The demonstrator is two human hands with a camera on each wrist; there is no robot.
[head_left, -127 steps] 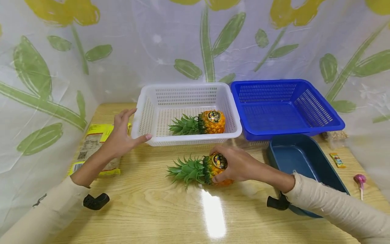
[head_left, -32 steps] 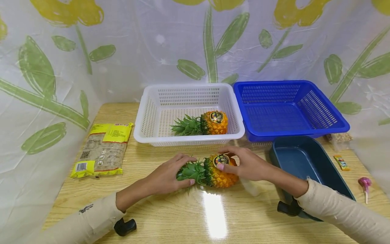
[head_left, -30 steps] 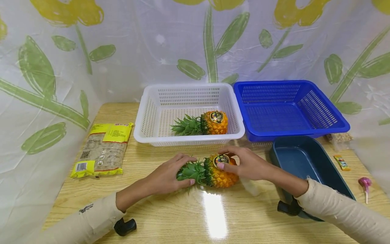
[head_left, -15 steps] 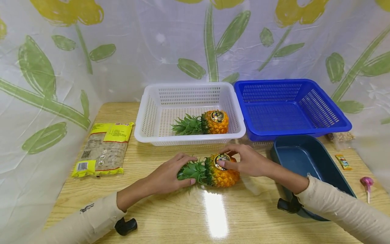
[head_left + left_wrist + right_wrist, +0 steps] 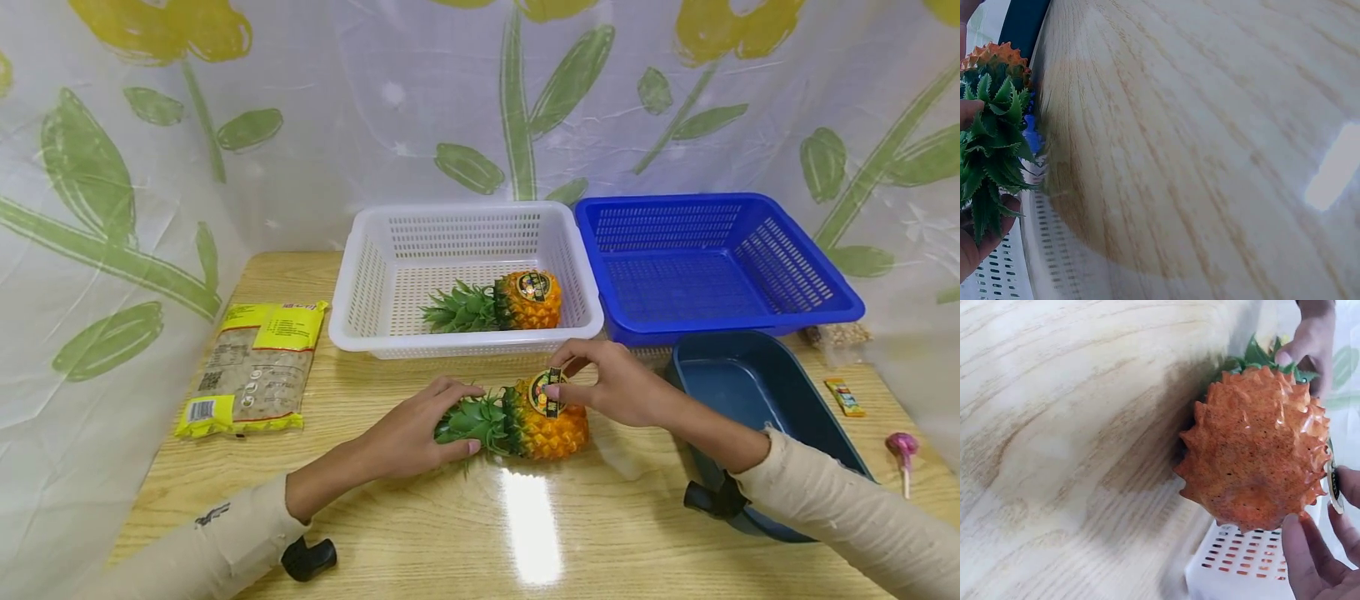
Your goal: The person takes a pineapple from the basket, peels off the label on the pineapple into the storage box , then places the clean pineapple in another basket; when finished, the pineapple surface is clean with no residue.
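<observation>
A pineapple (image 5: 555,437) lies on its side on the table, its green crown pointing left. My left hand (image 5: 405,429) holds it by the crown leaves (image 5: 997,150), thumb on the near side and fingers on the far side. Over the orange body, my right hand (image 5: 626,387) pinches the edge of a round black-and-gold label (image 5: 542,392). In the right wrist view the label (image 5: 1335,487) stands partly away from the fruit between thumb and finger, while other fingertips touch the spiky skin. Another labelled pineapple (image 5: 536,315) lies in the white basket (image 5: 465,342) behind.
A blue basket (image 5: 720,321) adjoins the white one on the right. In front of it, partly under my right forearm, sits a dark teal tub (image 5: 806,408). A yellow-and-grey packet (image 5: 258,367) lies left; a small wrapped sweet (image 5: 845,397) and a lollipop (image 5: 902,446) lie far right.
My left hand has come from the white basket's left side to the crown. My right hand has shifted from gripping the body to pinching the label, which has lifted and turned slightly.
</observation>
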